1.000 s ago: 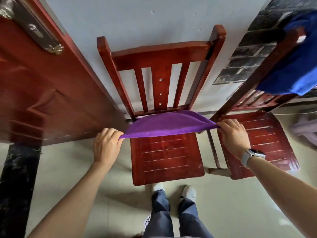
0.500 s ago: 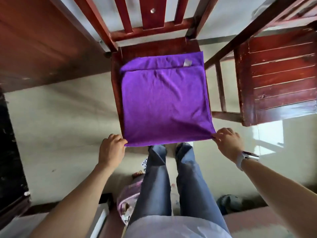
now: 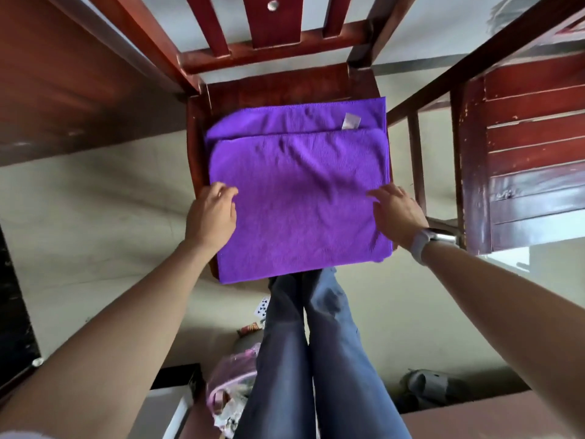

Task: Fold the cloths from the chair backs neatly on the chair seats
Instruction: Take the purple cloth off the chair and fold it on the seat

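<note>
The purple cloth (image 3: 300, 198) lies folded in two on the seat of the red wooden chair (image 3: 285, 87) in front of you — the upper layer stops short of the far edge, so a strip of the lower layer shows along the back, with a small pale label (image 3: 350, 121) poking out near its right end. The cloth covers nearly the whole seat; its near edge hangs just over the front. Your left hand (image 3: 212, 217) rests on the cloth's left edge, fingers loosely curled and apart, its grip closed on nothing. Your right hand (image 3: 399, 213) lies flat on the right edge with the fingers spread, likewise gripping nothing — a watch (image 3: 422, 243) sits on that wrist. Your legs in blue jeans (image 3: 316, 359) stand just before the seat. A second red chair (image 3: 531, 160) stands close on the right, its slatted seat bare in what shows. On the floor (image 3: 95, 217) by your feet lie a playing card (image 3: 261, 307) and a pinkish bag (image 3: 232, 384).
</note>
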